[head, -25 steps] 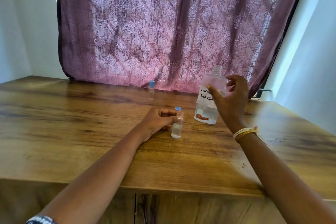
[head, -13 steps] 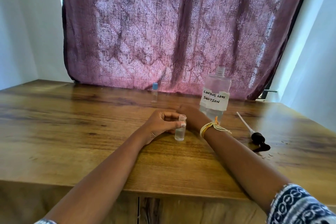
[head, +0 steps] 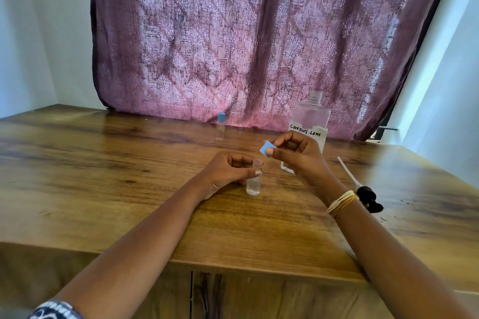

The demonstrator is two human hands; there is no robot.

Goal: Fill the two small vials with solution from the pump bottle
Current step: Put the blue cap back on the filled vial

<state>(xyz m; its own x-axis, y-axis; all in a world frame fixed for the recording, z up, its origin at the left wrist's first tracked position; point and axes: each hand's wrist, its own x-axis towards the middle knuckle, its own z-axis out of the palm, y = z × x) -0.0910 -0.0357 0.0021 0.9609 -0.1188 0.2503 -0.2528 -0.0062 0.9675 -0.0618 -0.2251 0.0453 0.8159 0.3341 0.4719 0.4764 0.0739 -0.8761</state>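
Your left hand (head: 228, 172) is closed around the near vial (head: 254, 179), which stands upright on the tabletop (head: 103, 189) close to the middle. Your thumb and fingers pinch its side, most likely so it cannot tip while its top is open. There looks to be some clear liquid low inside it, though it is hard to be sure. Your right hand (head: 295, 155) is at about 1 o'clock from that vial, a little higher, and its fingertips pinch the small blue cap (head: 265, 149). The cap is off and held just beside the open mouth, so it is ready to go on or be put down; you can't tell which from here. The second vial (head: 220, 127) stands far back at about 11 o'clock, near the curtain (head: 259, 33), with its blue cap on. It sits well apart, out of the way of your arms. The big bottle (head: 312, 122) with the handwritten label stands behind your right hand at about 1 o'clock, and its neck is open. Its pump (head: 363, 189) lies flat on the tabletop at about 3 o'clock, its long tube pointing away from you, so the bottle can probably be poured straight from the neck.
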